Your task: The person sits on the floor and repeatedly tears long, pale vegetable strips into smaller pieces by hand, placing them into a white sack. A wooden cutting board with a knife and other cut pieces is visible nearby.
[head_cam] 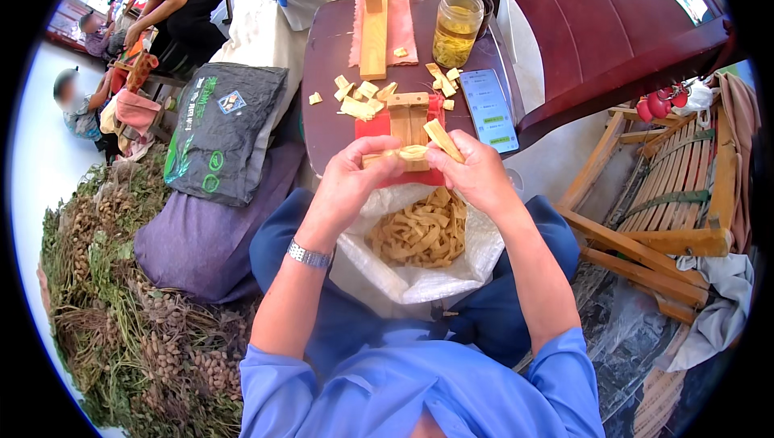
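Observation:
Between my hands, above the sack's mouth, a pale yellow root-like strip (413,153) is stretched. My left hand (361,166) pinches its left end. At its right end are the fingers of my right hand (474,166), which also holds a flat pale slice (443,140) slanting up. Just beyond them a small wooden block device (409,120) stands on red cloth (378,129) at the edge of a dark table (326,32). Loose pale pieces (358,109) lie on the tabletop. Below my hands an open white woven sack (417,290) holds many curled tan strips (423,232).
A wooden stand (373,45) on pink cloth, a jar of yellow liquid (458,29) and a phone (488,111) occupy the table. Right are a dark red chair (595,26) and a wooden folding chair (677,244). Left are peanut plants (151,317), a black package (227,129) and several people.

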A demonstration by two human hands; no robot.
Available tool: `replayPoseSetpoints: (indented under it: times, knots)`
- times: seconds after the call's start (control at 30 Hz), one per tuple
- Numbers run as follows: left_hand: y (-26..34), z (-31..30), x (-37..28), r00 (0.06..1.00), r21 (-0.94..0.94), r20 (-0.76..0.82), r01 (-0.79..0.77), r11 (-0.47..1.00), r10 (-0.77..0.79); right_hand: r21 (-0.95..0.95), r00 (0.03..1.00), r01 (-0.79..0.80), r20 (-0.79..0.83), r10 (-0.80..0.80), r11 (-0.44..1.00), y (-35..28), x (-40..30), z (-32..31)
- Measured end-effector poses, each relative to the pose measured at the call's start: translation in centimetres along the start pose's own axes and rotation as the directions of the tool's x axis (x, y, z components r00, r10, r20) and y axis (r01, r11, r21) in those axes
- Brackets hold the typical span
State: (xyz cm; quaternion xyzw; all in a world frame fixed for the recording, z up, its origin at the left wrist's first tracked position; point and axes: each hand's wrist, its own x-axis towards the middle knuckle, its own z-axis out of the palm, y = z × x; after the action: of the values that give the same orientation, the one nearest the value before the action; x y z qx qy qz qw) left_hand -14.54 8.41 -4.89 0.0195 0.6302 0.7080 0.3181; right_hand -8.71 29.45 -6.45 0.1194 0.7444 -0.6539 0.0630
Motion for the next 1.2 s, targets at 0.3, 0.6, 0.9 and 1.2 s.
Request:
replayPoseSetpoints:
  times: [0.3,0.6,0.9,1.2]
  knots:
    - [-0.1,-0.8,3.5,0.997,0.151,-0.041,-0.062,0.987,0.069,-0.282,0.952,0.229,-0.135,-0.275,0.932,0.9,3.4,0.5]
    - [-2.5,-1.9,2.2,0.997,0.429,-0.081,0.018,0.903,0.019,-0.413,0.969,0.119,-0.151,-0.196,0.903,3.0,0.8,0.2]
    - [-0.7,0.3,-4.3,0.987,0.218,0.153,0.017,0.976,-0.051,-0.162,0.996,0.073,0.06,-0.065,0.984,-0.8,-5.3,1.9]
    - [1.2,-2.9,-1.2,0.972,0.179,-0.1,-0.195,0.964,0.215,0.06,0.984,0.076,0.156,-0.084,0.995,-1.2,-7.6,2.5]
